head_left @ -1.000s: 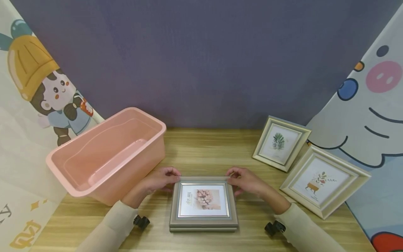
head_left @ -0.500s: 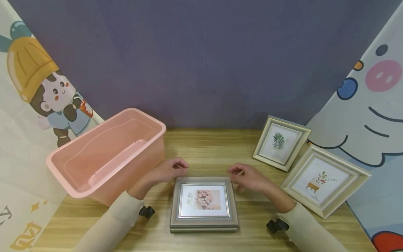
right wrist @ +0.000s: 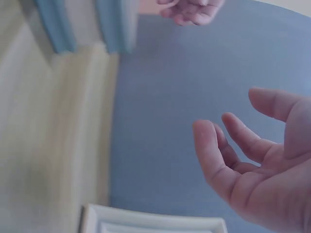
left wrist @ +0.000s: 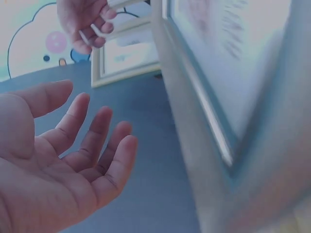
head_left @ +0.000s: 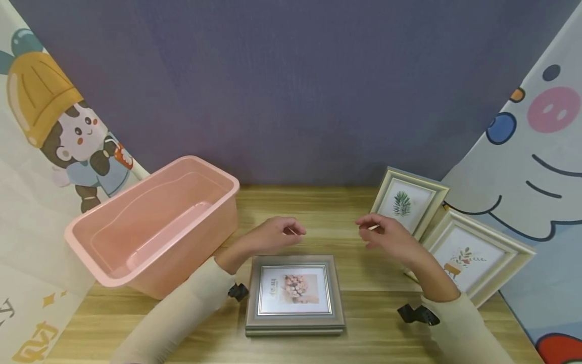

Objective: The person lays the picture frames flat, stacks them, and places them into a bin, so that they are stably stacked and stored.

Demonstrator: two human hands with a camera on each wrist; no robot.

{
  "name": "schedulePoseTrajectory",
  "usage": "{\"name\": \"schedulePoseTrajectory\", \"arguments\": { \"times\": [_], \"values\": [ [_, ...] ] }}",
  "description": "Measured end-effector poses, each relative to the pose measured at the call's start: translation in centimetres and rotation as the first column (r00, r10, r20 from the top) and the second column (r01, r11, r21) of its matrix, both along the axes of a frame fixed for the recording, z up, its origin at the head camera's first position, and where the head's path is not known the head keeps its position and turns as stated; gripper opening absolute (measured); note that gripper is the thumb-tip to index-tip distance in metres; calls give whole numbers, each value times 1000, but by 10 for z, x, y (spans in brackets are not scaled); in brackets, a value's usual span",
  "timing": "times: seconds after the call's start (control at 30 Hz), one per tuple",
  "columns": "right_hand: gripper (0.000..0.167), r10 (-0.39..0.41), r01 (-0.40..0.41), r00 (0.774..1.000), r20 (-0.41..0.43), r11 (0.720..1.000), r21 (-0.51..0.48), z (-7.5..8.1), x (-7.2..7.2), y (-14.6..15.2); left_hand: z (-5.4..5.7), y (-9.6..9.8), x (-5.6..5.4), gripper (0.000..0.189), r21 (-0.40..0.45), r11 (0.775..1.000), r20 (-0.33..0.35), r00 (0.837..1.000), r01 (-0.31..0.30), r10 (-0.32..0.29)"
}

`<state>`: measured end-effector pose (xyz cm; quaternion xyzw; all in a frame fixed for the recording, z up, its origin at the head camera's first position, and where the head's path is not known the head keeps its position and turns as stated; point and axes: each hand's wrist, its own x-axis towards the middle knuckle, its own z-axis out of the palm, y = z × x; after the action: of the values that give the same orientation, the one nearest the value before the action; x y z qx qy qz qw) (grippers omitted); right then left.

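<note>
Now both hands are off the framed flower picture (head_left: 294,290). A second ago we see their fingers at its two far corners; the left hand (head_left: 273,235) has since risen and shifted rightward past the far edge, and the right hand (head_left: 386,235) has drawn outward, so that it overlaps the lower part of the leaf picture (head_left: 404,201). Its forearm now hides part of the plant-pot picture (head_left: 473,263). Each grip is loose and holds nothing, fingers softly bent with thumbs apart, as the wrist views confirm. The flower picture stays where it was, lying face up on the surface (head_left: 327,207) nearest the person, a second edge layer showing beneath its near side.

Turning to materials, we find its rectangular grey-brown moulding stepped and bevelled, with a shiny silvery inner lip. The leaf picture and the plant-pot picture stand leaning back at the right, in paler, champagne-toned mouldings. The surface has a yellowish, streaky wood grain. At the left, the pink bin (head_left: 200,253) looks like smooth plastic, a deep oblong with rounded corners and a rolled rim. Cream sleeves (head_left: 182,308) crease softly above black wrist devices (head_left: 418,314), and the dark backdrop (head_left: 295,91) is faintly mottled.
</note>
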<state>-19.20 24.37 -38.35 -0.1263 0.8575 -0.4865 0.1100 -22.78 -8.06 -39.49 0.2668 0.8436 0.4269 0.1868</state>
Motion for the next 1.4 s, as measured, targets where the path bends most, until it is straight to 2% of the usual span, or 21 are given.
{"name": "schedulePoseTrajectory", "arguments": {
  "times": [0.23,0.37,0.47,0.57,0.67,0.77,0.87,0.93,1.0,1.07,1.17,1.23,1.27,1.33,1.4],
  "values": [
    [44,-75,78,994,-83,996,32,21,8,28,9,35,-7,20,-7,996,-27,996,88,-88],
    [43,-124,133,982,-143,990,56,30,15,41,13,53,-11,21,-22,992,-42,992,121,-121],
    [40,-175,197,964,-201,976,98,35,21,50,15,67,-13,20,-27,991,-36,991,129,-130],
    [35,-221,261,933,-282,959,111,36,27,62,16,83,-14,20,-38,989,-44,988,145,-146],
    [27,-303,347,879,-367,936,59,35,31,74,16,102,-14,21,-43,985,-54,984,170,-172],
    [22,-427,456,798,-426,889,-36,34,35,86,15,121,-15,22,-39,980,-59,979,195,-197],
    [19,-535,548,723,-438,830,-109,35,41,97,14,137,-15,24,-51,977,-73,975,207,-210],
    [20,-586,595,696,-416,794,-124,37,45,105,14,146,-15,25,-73,975,-90,972,211,-217],
    [21,-629,647,657,-415,754,-119,38,48,112,13,154,-16,25,-97,973,-114,969,207,-218],
    [24,-669,705,609,-426,703,-97,39,49,119,12,163,-16,26,-110,974,-125,969,199,-213],
    [27,-725,803,507,-466,594,-49,41,49,130,10,178,-16,29,-129,974,-143,969,185,-203],
    [31,-763,854,460,-453,520,-8,42,51,138,9,187,-14,31,-123,977,-147,970,174,-191],
    [33,-778,869,439,-450,494,-7,42,52,143,8,192,-13,31,-120,979,-148,972,167,-184],
    [32,-797,889,399,-453,457,-21,40,52,152,6,200,-10,32,-122,981,-154,974,149,-167],
    [32,-814,891,390,-431,452,-47,37,54,162,4,208,-8,33,-112,986,-147,979,127,-142]
  ]
}}
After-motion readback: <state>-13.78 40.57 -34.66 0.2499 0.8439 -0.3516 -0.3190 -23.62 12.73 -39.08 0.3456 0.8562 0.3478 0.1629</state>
